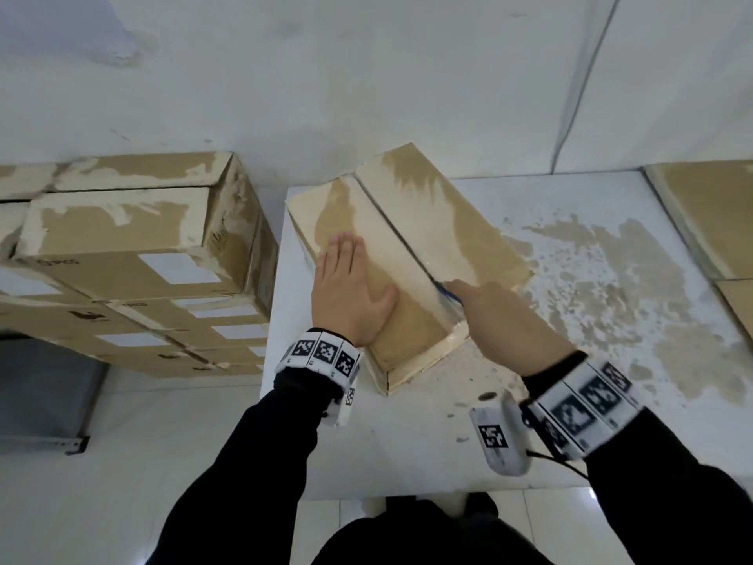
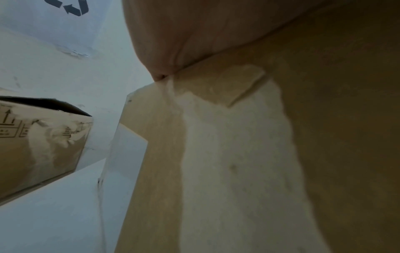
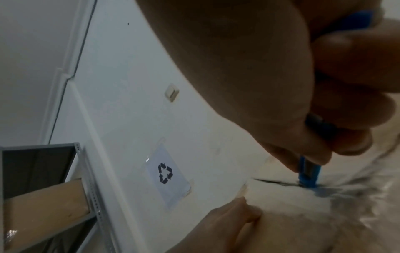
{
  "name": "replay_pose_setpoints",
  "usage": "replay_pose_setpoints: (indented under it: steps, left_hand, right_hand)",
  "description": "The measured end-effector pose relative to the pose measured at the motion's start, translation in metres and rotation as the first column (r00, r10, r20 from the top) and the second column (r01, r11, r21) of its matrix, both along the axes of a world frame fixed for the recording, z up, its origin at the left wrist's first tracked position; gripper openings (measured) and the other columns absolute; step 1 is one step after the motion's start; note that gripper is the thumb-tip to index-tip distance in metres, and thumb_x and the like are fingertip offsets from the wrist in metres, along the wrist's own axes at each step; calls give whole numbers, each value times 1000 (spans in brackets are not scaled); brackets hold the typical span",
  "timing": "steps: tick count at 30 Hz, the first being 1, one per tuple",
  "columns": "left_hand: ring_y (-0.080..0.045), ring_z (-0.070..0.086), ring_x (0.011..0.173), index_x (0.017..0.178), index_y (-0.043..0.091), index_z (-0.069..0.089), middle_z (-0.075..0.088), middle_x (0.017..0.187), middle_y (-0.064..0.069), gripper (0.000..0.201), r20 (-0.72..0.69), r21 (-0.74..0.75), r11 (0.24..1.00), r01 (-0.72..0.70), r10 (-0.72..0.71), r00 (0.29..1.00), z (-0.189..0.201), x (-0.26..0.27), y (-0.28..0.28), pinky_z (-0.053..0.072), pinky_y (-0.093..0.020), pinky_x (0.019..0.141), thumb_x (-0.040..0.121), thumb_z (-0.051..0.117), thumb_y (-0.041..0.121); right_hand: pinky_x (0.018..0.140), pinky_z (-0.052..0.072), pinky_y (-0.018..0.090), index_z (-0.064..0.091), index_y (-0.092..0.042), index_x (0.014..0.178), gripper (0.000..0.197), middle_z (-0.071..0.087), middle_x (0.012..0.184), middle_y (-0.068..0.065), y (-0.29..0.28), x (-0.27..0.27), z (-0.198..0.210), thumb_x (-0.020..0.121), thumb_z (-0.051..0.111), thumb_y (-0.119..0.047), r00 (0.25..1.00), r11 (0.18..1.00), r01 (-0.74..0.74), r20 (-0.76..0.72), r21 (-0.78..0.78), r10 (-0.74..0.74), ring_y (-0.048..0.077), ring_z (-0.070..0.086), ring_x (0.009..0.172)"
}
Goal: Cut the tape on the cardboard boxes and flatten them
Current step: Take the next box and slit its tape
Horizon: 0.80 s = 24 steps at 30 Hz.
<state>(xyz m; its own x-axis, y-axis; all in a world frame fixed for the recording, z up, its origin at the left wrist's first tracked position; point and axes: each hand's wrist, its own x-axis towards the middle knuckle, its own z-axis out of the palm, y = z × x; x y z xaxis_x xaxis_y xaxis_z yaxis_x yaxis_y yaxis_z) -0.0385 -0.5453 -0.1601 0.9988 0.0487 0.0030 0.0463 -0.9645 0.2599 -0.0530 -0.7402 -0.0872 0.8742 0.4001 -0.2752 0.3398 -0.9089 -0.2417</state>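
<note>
A taped cardboard box [image 1: 440,222] lies slanted on the white table [image 1: 407,450], its top seam running from far left to near right. My left hand [image 1: 346,279] presses flat on the left flap with straight fingers; its palm [image 2: 194,34] lies against the cardboard [image 2: 238,154]. My right hand [image 1: 489,307] grips a blue cutter [image 1: 448,294] whose tip sits in the seam near the box's near end. In the right wrist view the blue cutter [image 3: 308,172] meets the slit, with the left hand's fingers [image 3: 229,220] beside it.
Several stacked cardboard boxes [image 1: 134,254] stand left of the table. Flat cardboard sheets [image 1: 709,214] lie at the table's right edge. A white wall [image 1: 366,75] rises just behind. A grey metal shelf [image 3: 43,171] and a recycling sign [image 3: 165,173] show to the left.
</note>
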Motion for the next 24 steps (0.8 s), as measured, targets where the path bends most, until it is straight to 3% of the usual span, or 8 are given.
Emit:
replay_pose_setpoints:
  steps: [5, 7, 10, 12, 16, 18, 21, 24]
  left_hand:
    - [-26, -4, 148, 154, 19, 7, 1, 161, -12, 70, -33, 51, 998, 46, -44, 998, 4, 0, 1, 0, -42, 120, 97, 30, 52]
    - [-34, 4, 147, 152, 29, 15, 7, 160, -14, 54, -29, 77, 976, 206, -204, 979, 12, 1, -2, 9, -48, 118, 100, 24, 41]
    - [-30, 24, 143, 148, 21, 32, 26, 155, -14, 52, -96, 80, 822, 564, -557, 825, 28, 8, -8, 24, -44, 112, 96, 31, 20]
    - [-28, 34, 135, 145, 20, 38, 35, 148, -11, 53, -166, 67, 754, 654, -638, 752, 43, 18, -8, 32, -42, 108, 95, 47, 32]
    - [-17, 44, 119, 142, 32, 39, 40, 134, 3, 86, -410, 169, 646, 744, -641, 649, 74, 37, -21, 41, -38, 97, 68, 64, 70]
    - [-15, 48, 112, 141, 35, 37, 39, 132, 8, 95, -504, 196, 616, 763, -604, 617, 82, 42, -29, 46, -37, 91, 60, 71, 71]
    - [-16, 54, 104, 138, 35, 37, 41, 127, 9, 97, -572, 252, 580, 774, -556, 603, 86, 43, -38, 49, -38, 86, 55, 76, 68]
    - [-15, 48, 96, 130, 26, 43, 44, 120, 3, 93, -574, 313, 529, 789, -556, 601, 88, 43, -46, 45, -33, 79, 54, 79, 66]
  right_hand:
    - [49, 35, 28, 30, -28, 144, 62, 48, 67, 2, -33, -36, -13, 92, 36, 5, 995, 994, 95, 31, 63, -97, 14, 41, 51]
    - [49, 33, 31, 32, -29, 144, 62, 50, 67, 4, -37, -40, -23, 92, 39, 5, 990, 981, 134, 32, 143, -140, 15, 40, 50]
    - [55, 41, 40, 36, -28, 143, 60, 53, 71, 8, -38, -43, -31, 93, 39, 5, 983, 961, 162, 48, 224, -176, 24, 49, 58]
    - [53, 39, 37, 37, -29, 143, 58, 54, 70, 11, -39, -48, -34, 94, 39, 3, 977, 938, 195, 34, 287, -213, 24, 48, 57]
    - [48, 31, 31, 38, -27, 142, 56, 47, 62, 5, -38, -52, -36, 95, 40, 2, 971, 913, 207, 43, 352, -236, 18, 40, 51]
    - [51, 35, 35, 37, -28, 143, 57, 49, 66, 6, -37, -52, -36, 95, 39, 2, 969, 919, 209, 55, 334, -240, 22, 44, 56]
    - [46, 26, 28, 30, -32, 146, 62, 42, 65, 1, -39, -57, -36, 95, 38, 2, 964, 947, 224, 94, 232, -251, 16, 37, 53]
    - [44, 25, 22, 35, -27, 145, 54, 38, 63, -6, -45, -60, -32, 98, 37, -1, 964, 914, 254, -5, 317, -266, 9, 32, 50]
